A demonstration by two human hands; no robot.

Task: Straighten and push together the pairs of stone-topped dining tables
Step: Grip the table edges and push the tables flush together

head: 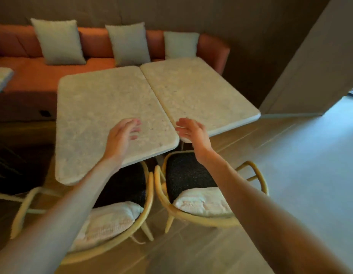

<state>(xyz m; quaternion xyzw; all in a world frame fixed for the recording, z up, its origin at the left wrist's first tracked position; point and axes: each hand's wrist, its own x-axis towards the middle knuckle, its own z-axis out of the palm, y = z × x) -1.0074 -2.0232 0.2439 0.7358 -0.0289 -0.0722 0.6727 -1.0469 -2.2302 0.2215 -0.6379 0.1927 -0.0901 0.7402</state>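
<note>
Two pale stone-topped tables stand side by side, their long inner edges close together with only a thin seam between them. My left hand (123,133) hovers over the near right part of the left table (96,107), fingers spread, holding nothing. My right hand (191,130) is open over the near left corner of the right table (197,91), fingers apart. Whether either palm touches the stone I cannot tell.
Two rattan chairs with dark seats and white cushions, the left chair (120,220) and the right chair (201,200), are tucked under the near table edges. An orange bench (27,74) with three grey pillows runs behind. Another table corner (0,78) shows at far left. A wall (310,66) stands right.
</note>
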